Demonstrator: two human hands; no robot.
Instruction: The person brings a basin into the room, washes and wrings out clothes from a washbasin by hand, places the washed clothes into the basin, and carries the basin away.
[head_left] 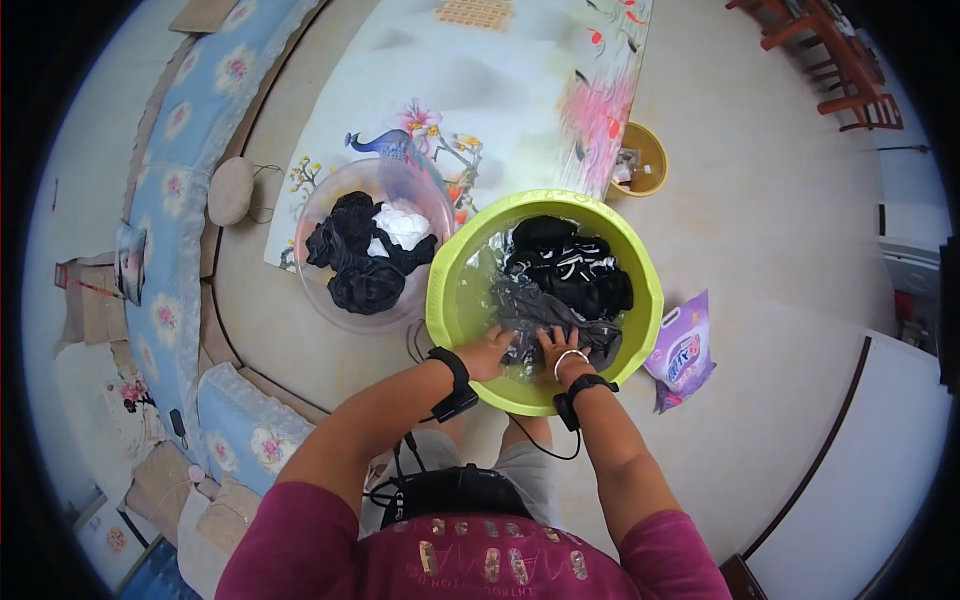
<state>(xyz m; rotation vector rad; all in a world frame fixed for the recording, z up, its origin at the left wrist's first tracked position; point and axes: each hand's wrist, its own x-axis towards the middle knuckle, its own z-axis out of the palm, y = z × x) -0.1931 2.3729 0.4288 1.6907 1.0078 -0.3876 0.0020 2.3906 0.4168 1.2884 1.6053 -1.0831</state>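
Observation:
A lime-green basin holds water and soaking clothes. Nearest me in it lies a wet grey garment, with black clothes bunched behind it. My right hand presses on the grey garment's near edge, fingers spread. At the left of that garment is my left hand, its fingers apart and their tips at the cloth in the water. Both wrists wear black straps, and a light bracelet circles the right one.
Left of the basin, a clear pinkish tub contains black clothes and a white cloth. A purple packet lies on the floor to the right. Behind stand a patterned table and a yellow bin.

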